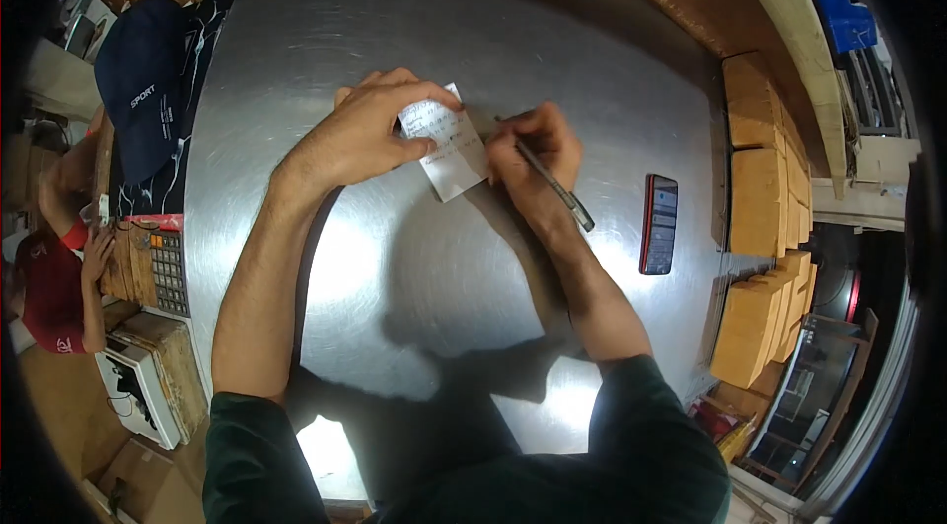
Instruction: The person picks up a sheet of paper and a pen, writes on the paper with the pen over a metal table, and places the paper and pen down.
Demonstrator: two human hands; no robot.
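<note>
A small white paper note (453,171) with lines of handwriting lies on the metal table in the middle of the view. My left hand (373,129) rests over its left side, thumb and forefinger pressing on the paper and hiding part of the writing. Close to the note's right edge, my right hand (541,154) is closed round a dark pen (554,186). The pen's back end points down to the right, and its tip is hard to make out near the fingers. To the right of that hand lies a phone (661,225) with a red edge and a lit screen.
The shiny metal table (434,277) carries strong glare and my shadow. Yellow-brown boxes (755,198) line its right side. At the left are a dark cap (143,90) marked SPORT, a calculator (170,272) and a person in a red shirt (51,292).
</note>
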